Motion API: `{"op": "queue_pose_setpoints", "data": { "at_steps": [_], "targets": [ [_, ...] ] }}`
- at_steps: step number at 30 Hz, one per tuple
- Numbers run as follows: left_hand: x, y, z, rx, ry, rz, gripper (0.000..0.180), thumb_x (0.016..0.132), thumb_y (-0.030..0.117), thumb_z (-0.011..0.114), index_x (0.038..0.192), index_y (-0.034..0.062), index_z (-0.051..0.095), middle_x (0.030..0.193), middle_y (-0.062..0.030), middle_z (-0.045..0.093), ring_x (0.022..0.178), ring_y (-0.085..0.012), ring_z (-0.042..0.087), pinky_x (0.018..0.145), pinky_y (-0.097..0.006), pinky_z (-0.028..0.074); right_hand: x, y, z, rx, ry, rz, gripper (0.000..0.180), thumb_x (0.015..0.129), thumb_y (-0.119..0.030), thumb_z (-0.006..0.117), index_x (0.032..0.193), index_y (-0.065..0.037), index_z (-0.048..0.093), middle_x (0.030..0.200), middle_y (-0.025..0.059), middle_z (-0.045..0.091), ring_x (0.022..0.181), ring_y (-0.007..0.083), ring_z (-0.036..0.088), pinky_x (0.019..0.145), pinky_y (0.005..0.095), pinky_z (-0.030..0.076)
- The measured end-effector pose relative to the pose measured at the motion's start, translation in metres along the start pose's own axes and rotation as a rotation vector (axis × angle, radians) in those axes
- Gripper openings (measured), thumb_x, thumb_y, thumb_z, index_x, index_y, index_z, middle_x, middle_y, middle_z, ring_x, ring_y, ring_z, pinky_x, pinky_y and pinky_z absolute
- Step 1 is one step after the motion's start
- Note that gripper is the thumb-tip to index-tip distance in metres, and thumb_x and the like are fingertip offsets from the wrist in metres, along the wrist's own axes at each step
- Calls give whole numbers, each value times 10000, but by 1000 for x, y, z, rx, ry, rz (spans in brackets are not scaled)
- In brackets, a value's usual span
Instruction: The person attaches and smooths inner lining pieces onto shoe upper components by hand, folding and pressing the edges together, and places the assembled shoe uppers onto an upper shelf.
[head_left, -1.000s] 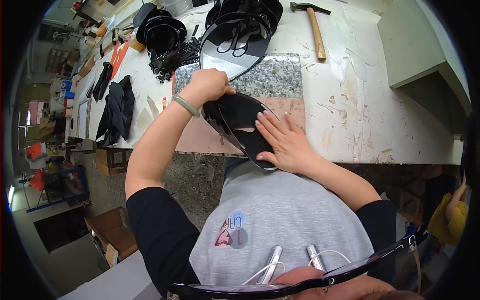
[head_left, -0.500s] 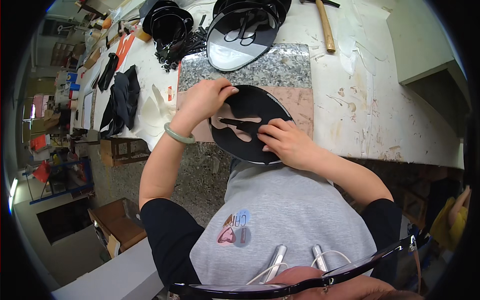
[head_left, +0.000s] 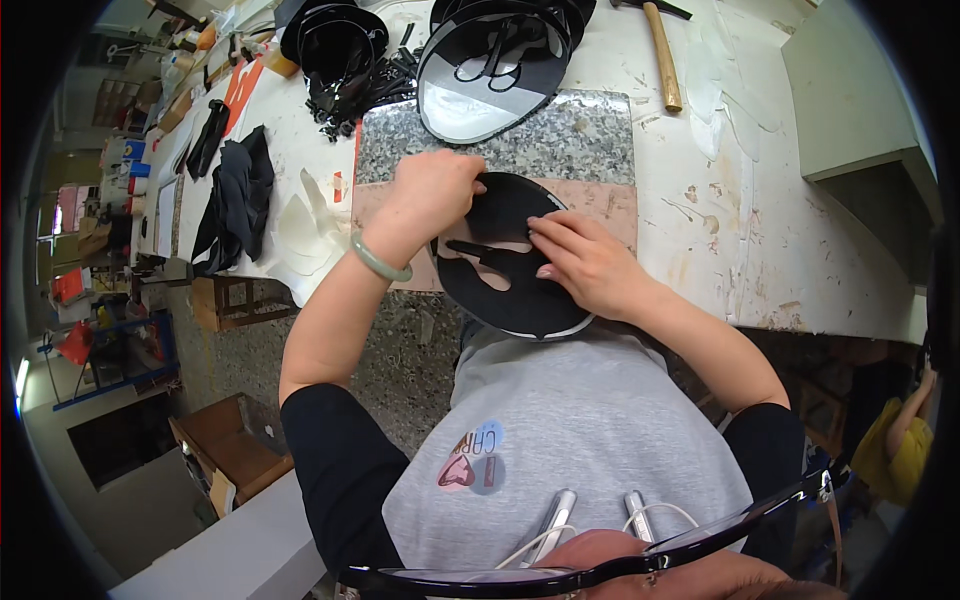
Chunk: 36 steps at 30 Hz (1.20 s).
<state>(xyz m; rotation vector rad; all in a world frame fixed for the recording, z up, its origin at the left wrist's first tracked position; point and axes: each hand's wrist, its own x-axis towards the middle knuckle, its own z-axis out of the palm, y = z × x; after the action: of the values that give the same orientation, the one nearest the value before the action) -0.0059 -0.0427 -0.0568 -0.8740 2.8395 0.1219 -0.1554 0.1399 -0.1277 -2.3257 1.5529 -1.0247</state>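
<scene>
A black oval panel [head_left: 490, 302] with curved cut-outs and a narrow strap-like tongue across them lies on the pinkish part of a board [head_left: 612, 210] and overhangs the table's near edge. My left hand [head_left: 432, 192], below a pale green bangle [head_left: 378, 258], has thumb and fingertips closed on the panel's upper left edge. Over its right side, my right hand [head_left: 598, 266] rests with fingers stretched out and thumb apart. Part of the panel's rim is hidden beneath my hands. Its lower rim shows a light line.
Beyond the board's speckled grey part [head_left: 400, 145] lie stacked oval panels [head_left: 452, 112] and black curved pieces [head_left: 345, 50]. A wooden-handled hammer [head_left: 664, 65] is at the far right, near a pale green cabinet [head_left: 850, 90]. Black sheets [head_left: 240, 195] and cream scraps [head_left: 300, 240] lie left.
My right hand has moved up and slightly right across the panel, its fingers stretching out. My left hand and the panel have shifted slightly right in the view.
</scene>
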Motion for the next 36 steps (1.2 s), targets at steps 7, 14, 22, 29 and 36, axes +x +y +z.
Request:
{"op": "queue_pose_setpoints", "data": {
  "at_steps": [7, 14, 22, 29, 36],
  "targets": [
    [42, -7, -14, 150, -271, 72, 303, 756, 344, 754, 988, 149, 737, 894, -112, 712, 891, -295, 684, 752, -394, 534, 34, 16, 11, 132, -219, 73, 408, 848, -282, 657, 1152, -17, 597, 1285, 91, 527, 1176, 282, 471, 995, 402, 395],
    [40, -13, -9, 48, -200, 54, 304, 707, 313, 804, 864, 66, 724, 867, -140, 712, 858, -316, 698, 739, -399, 554, 39, 15, 7, 164, -356, -16, 479, 862, -305, 646, 1264, -58, 562, 1378, 72, 506, 1253, 265, 448, 1024, 409, 376],
    [24, -26, -4, -85, -109, 85, 211, 795, 321, 717, 897, 142, 761, 800, -120, 699, 807, -314, 679, 711, -411, 532, -11, 3, -42, 255, -519, 81, 389, 956, -318, 562, 1279, -105, 599, 1441, 81, 477, 1401, 252, 351, 1134, 455, 292],
    [8, -13, 9, -88, 41, 42, 174, 847, 280, 647, 918, 162, 753, 745, -116, 683, 742, -324, 668, 669, -423, 522, 2, 0, -23, -26, -224, 30, 370, 886, -271, 645, 1127, 10, 635, 1235, 133, 602, 1254, 273, 502, 1040, 425, 405],
    [5, -11, 25, -19, 185, 119, 175, 860, 265, 622, 785, 126, 697, 692, -129, 664, 696, -316, 669, 627, -454, 519, 26, 2, -13, -14, -217, -52, 293, 907, -292, 615, 1005, -18, 653, 1030, 133, 667, 1104, 277, 600, 999, 413, 436]
  ]
}}
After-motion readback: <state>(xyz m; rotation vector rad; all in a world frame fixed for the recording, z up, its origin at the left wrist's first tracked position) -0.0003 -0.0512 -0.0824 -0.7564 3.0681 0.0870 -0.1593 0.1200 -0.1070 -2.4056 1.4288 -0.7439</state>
